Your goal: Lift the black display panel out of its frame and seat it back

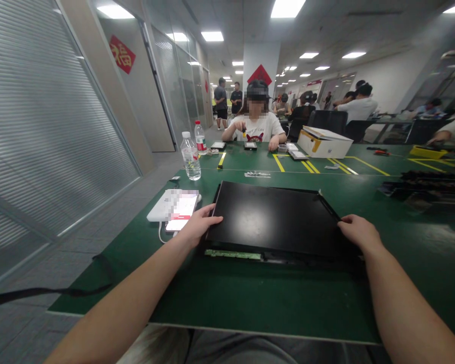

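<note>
A flat black display panel (273,217) lies in front of me, over a black frame (328,205) whose raised rim shows at the back and right. Along its near left edge runs a strip of green circuit board (233,254). My left hand (199,225) grips the left edge, thumb on the top face and the other fingers at the side, partly hidden. At the right edge, my right hand (358,231) has its fingers closed on the panel's side. Whether the panel is raised clear of the frame, I cannot tell.
Left of the panel are a phone (182,210), a white box-like device (161,205) with a cable, and a water bottle (190,156). Dark strips (432,189) are piled at right. A white box (324,141) stands at the back. Across the green table (273,298) sits a person (256,121).
</note>
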A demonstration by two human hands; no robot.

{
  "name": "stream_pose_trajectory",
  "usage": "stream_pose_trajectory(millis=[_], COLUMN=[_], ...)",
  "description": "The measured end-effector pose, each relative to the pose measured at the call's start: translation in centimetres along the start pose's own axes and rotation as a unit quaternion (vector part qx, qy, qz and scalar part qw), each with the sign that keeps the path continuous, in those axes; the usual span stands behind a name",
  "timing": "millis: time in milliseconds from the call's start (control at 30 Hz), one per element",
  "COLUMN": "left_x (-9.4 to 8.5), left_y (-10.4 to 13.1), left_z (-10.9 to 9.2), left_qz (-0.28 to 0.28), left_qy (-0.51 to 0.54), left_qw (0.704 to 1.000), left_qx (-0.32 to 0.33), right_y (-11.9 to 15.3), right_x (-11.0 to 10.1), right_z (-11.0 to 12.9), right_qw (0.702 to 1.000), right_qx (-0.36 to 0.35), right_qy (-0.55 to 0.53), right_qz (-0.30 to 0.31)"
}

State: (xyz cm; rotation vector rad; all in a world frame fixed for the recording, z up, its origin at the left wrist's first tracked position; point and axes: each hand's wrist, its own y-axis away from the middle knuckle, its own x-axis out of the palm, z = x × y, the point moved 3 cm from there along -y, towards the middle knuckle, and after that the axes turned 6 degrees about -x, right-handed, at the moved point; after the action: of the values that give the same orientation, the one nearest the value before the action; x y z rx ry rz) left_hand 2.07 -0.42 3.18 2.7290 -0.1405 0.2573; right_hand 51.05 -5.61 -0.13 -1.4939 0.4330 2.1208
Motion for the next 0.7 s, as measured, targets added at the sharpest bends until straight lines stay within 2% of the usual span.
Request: stream_pose_trajectory(millis=[233,400,567,700], left_x=[-0.1,-0.3,0.8,1.2], left_y=[0.1,0.3,1.2,1.6], left_z=[-0.3,-0.8,-1.7,-1.9], left_qz=[0.032,0.018,0.106,0.115], left_qy=[0.002,-0.020,0.000,0.016], left_qw=[0.999,0.998,0.986,0.983], left_qx=[0.022,0.061,0.127,0.140], right_y=[0.0,-0.1,-0.1,0.0], right_x=[0.1,0.3,0.3,0.0], right_z=[0.2,0.3,0.6,0.9], right_qw=[1.000,1.000,0.999,0.996], right_qx=[-0.007,-0.014,-0.003,0.005], right_qy=[-0.004,-0.011,-0.041,-0.089], right_qz=[-0.008,-0.004,-0.019,-0.033])
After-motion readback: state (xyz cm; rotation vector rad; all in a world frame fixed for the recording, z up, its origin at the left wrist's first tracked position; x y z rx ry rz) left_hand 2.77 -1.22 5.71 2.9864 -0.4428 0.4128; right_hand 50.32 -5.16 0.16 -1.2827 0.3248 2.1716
